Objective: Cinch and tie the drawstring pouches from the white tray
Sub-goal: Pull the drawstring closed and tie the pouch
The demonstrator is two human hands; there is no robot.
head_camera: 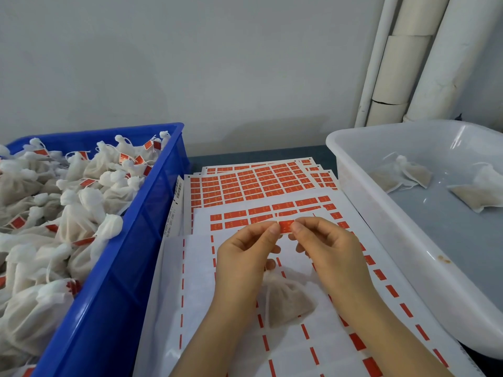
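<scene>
Two hands pinch one red sticker above a pouch.

Both the left hand [245,248] and the right hand [326,246] have thumb and forefinger closed on opposite ends of the sticker [285,227], the other fingers curled. The pouch [288,297] lies below them on the sticker sheets [253,183], its gathered top just under the left hand's lower fingers; whether they hold it cannot be told. To the right, the white tray [381,227] holds two more pouches [402,175]. To the left, a blue crate [130,268] is heaped with pouches bearing red stickers.
</scene>
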